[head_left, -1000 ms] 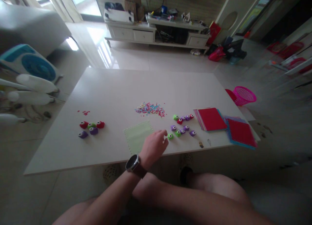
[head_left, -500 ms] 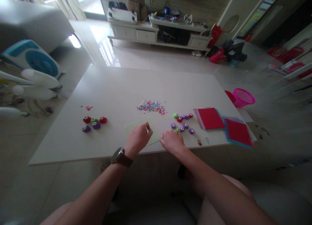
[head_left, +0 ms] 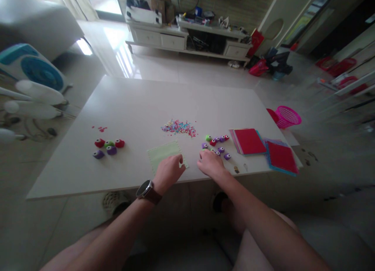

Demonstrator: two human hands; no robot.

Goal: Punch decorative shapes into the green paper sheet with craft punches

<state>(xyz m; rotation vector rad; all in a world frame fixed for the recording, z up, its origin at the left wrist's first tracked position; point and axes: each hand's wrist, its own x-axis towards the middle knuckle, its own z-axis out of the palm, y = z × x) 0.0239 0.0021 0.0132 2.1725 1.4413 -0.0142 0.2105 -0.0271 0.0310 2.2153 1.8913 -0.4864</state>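
Observation:
A light green paper square [head_left: 161, 154] with a patterned edge lies on the white table [head_left: 140, 103]. Over its lower right part is my left hand [head_left: 170, 170], fingers curled; whatever they might hold is too small to see. My right hand [head_left: 209, 162] rests at the near side of several purple and green punches [head_left: 221, 149], its fingers bent and partly hidden. Beyond the paper lies a pile of tiny coloured paper bits [head_left: 179, 128]. Several red, green and purple punches [head_left: 111, 150] stand at the left, near a few red bits [head_left: 102, 129].
Two stacks of coloured paper, one [head_left: 250, 141] beside the other [head_left: 281, 157], lie at the table's right. Two small objects [head_left: 236, 169] sit near the front edge. A pink basket [head_left: 288, 117] stands past the right edge, a fan [head_left: 41, 69] at the left.
My left hand has moved toward the paper's near right corner, uncovering more of the paper. My right hand has shifted away from the paper, closer to the punches. The view has shifted slightly.

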